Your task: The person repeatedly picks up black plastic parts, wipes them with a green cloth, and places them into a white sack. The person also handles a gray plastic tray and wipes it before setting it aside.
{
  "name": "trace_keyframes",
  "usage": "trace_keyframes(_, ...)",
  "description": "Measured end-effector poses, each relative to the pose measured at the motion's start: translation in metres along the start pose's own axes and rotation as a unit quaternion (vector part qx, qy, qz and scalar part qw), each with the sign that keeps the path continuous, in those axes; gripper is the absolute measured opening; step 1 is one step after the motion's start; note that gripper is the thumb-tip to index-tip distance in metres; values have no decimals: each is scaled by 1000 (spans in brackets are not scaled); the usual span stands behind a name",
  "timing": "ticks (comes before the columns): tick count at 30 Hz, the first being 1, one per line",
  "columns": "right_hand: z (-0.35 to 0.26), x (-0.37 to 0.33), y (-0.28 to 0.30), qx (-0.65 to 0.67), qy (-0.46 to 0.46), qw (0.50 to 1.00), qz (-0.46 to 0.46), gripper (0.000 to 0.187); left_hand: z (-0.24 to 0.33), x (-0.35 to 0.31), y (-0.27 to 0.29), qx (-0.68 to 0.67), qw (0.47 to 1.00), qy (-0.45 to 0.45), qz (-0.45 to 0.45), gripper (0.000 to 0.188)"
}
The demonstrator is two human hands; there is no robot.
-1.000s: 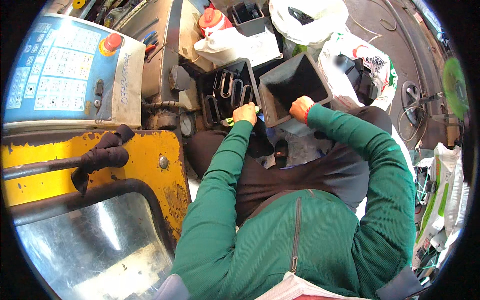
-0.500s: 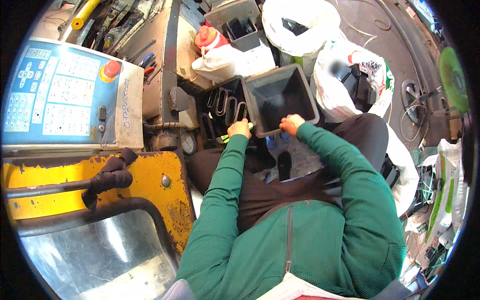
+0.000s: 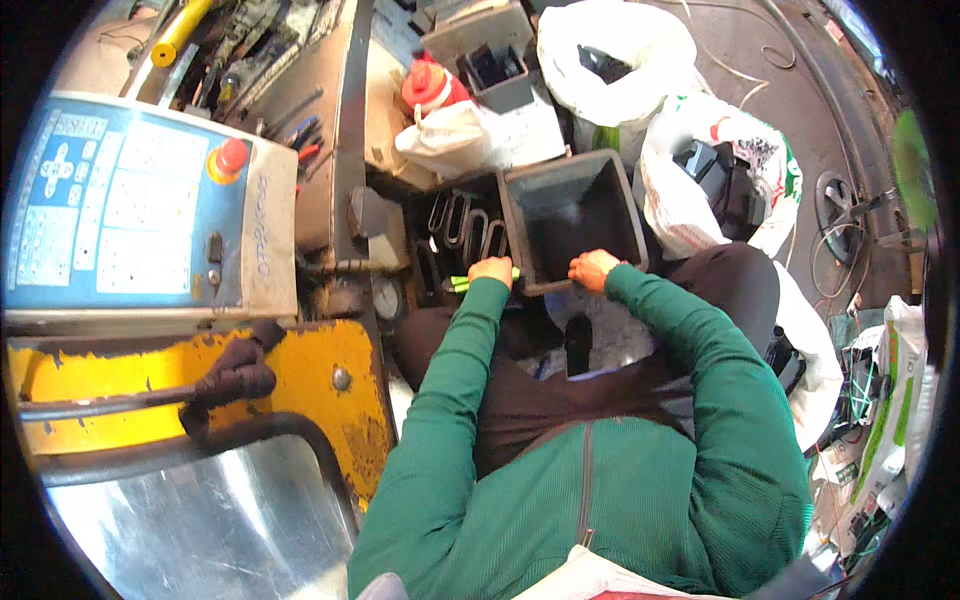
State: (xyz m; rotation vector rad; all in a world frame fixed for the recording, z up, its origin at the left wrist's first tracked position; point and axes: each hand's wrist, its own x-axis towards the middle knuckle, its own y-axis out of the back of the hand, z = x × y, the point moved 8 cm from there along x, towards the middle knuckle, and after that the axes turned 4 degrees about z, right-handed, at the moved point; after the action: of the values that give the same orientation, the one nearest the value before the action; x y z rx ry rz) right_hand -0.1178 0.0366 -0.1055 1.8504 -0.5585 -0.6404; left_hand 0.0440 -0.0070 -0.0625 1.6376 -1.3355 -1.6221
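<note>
My left hand is closed around a slim yellow-green tool; its ends stick out on both sides of the fist, and its working part is not visible. Beside it stands an open dark bin with a worn grey rim. Over that bin's near edge, my right hand has its fingers curled together. Whatever they pinch is hidden or too small to make out. Left of the bin, a black box holds several black loop-shaped parts, close beyond my left hand.
White sacks with black parts stand at the far right. Behind the bins are a red-lidded container and a smaller grey bin. To the left are a blue control panel with a red button and a yellow machine door.
The whole view has shifted, so the scene sits slightly lower and further right. In my left hand the yellow-green tool lies more level. My right hand stays by the bin's near edge.
</note>
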Motion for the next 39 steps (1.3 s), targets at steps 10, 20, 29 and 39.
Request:
trace_keyframes(10, 109, 130, 154, -41, -41, 978, 201, 55, -78, -62, 164, -525, 798, 106, 278, 29)
trace_keyframes(20, 146, 232, 85, -76, 53, 995, -23, 40, -91, -36, 154, -556, 784, 115, 251, 27)
trace_keyframes(29, 210, 188, 139, -129, -181, 974, 43, 18, -87, -30, 161, -586, 769, 116, 228, 29)
trace_keyframes(39, 231, 206, 97, -116, -264, 951, -114, 44, -89, -45, 157, -552, 786, 131, 246, 30)
